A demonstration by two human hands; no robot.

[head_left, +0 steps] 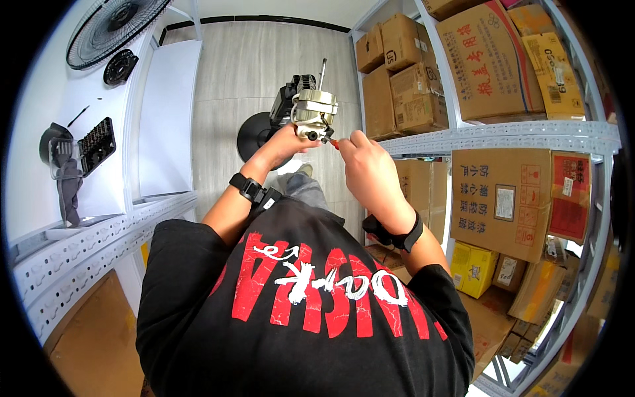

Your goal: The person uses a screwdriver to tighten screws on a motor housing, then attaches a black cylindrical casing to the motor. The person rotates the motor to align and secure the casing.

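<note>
A fan motor (316,106) with a pale metal housing and an upright shaft stands in front of me, on a fan stand whose round black base (250,134) rests on the floor. White wires loop along the motor's near side. My left hand (286,145) is closed around the lower near part of the motor. From the right, my right hand (367,165) grips a red-handled screwdriver (335,143), mostly hidden by the fingers. Its tip points at the small parts beneath the motor; whether it touches a screw, I cannot tell.
On the white shelf at left lie a black fan grille (118,26), a black round part (120,67), a black bit case (97,144) and a dark grey glove (68,192). Metal racks with cardboard boxes (499,198) line the right side. My shoe (305,170) is near the base.
</note>
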